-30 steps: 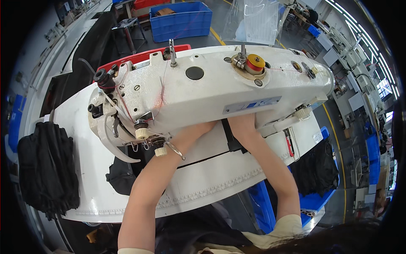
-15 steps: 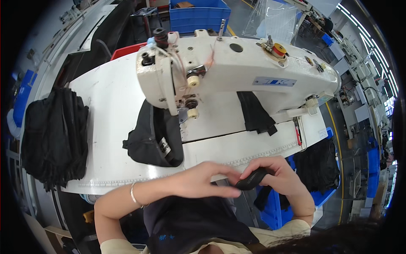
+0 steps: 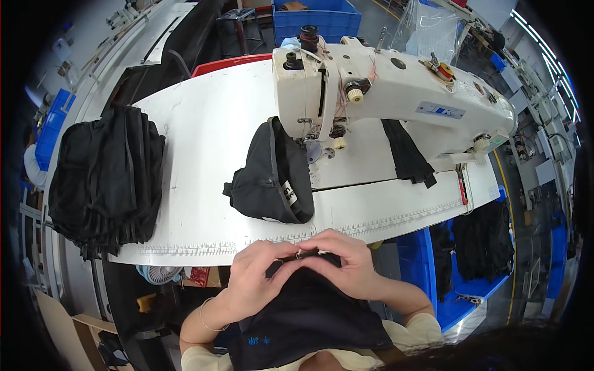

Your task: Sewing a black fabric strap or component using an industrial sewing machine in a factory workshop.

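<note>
A small black strip [image 3: 307,254] is pinched between the fingertips of both my hands, just off the table's front edge and above a dark apron. My left hand [image 3: 257,272] grips one end and my right hand [image 3: 346,263] the other, thumbs underneath. Fingers cover most of the strip, so its full shape is hidden. Beyond my hands, a black fabric pouch [image 3: 263,179] with a white label lies at the needle end of the white sewing machine [image 3: 383,89]. Flat black strips [image 3: 405,154] rest under the machine's arm.
A thick pile of black fabric pieces [image 3: 105,179] sits on the table's left end. Blue bins [image 3: 417,260] with black pieces stand below right. Red-handled snips [image 3: 462,185] lie at the right edge. A small fan [image 3: 159,274] is under the front edge.
My left hand has closed onto the black strip, which the right hand held before. Both hands have drawn together toward the middle. The whole view has shifted, moving the table rightward in the picture.
</note>
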Action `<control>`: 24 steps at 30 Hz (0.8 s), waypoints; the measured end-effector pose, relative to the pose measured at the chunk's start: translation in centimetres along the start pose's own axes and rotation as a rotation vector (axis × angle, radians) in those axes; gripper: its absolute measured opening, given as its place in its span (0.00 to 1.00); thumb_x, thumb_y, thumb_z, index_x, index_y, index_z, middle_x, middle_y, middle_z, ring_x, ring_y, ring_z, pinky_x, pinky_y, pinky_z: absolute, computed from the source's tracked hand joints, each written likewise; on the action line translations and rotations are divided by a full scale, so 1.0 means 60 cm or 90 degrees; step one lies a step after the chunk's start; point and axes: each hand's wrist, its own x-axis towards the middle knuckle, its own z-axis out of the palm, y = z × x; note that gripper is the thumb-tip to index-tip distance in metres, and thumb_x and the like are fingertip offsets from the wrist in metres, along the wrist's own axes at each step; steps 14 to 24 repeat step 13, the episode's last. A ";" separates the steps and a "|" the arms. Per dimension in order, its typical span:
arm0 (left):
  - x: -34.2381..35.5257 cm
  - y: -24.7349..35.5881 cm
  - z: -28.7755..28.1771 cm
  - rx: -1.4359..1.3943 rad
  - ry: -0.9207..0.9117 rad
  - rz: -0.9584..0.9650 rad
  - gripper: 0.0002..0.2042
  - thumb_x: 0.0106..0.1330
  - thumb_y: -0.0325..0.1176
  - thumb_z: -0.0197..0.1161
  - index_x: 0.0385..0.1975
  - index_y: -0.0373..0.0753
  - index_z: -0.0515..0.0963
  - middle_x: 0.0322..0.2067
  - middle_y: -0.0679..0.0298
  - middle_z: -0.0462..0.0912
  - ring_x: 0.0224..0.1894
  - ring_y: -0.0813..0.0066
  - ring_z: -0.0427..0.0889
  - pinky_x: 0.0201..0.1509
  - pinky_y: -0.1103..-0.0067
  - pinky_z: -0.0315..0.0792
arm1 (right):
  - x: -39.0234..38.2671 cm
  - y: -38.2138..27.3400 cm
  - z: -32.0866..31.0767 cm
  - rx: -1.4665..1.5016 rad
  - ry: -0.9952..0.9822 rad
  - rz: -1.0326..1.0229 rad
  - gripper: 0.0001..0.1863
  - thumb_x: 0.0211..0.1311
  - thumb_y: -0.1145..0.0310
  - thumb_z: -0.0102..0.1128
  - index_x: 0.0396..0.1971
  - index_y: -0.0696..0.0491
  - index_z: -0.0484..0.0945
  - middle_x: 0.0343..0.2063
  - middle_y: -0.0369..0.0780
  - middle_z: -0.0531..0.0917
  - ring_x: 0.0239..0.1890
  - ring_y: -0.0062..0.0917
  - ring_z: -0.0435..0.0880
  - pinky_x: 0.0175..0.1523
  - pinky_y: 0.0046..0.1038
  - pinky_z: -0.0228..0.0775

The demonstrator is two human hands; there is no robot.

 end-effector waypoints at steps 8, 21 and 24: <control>-0.021 -0.017 0.023 -0.367 0.122 -0.178 0.07 0.58 0.19 0.67 0.35 0.34 0.82 0.48 0.56 0.76 0.52 0.69 0.76 0.55 0.75 0.69 | -0.016 0.000 0.031 0.059 0.162 -0.055 0.12 0.56 0.85 0.63 0.41 0.61 0.81 0.40 0.45 0.81 0.43 0.28 0.80 0.49 0.25 0.71; -0.057 -0.034 0.086 -0.487 0.190 -0.066 0.15 0.65 0.27 0.63 0.52 0.41 0.75 0.59 0.60 0.65 0.71 0.63 0.54 0.70 0.67 0.50 | -0.044 0.044 0.078 0.261 0.264 -0.100 0.17 0.55 0.85 0.63 0.46 0.55 0.81 0.50 0.41 0.78 0.52 0.37 0.77 0.54 0.24 0.68; -0.057 -0.034 0.086 -0.487 0.190 -0.066 0.15 0.65 0.27 0.63 0.52 0.41 0.75 0.59 0.60 0.65 0.71 0.63 0.54 0.70 0.67 0.50 | -0.044 0.044 0.078 0.261 0.264 -0.100 0.17 0.55 0.85 0.63 0.46 0.55 0.81 0.50 0.41 0.78 0.52 0.37 0.77 0.54 0.24 0.68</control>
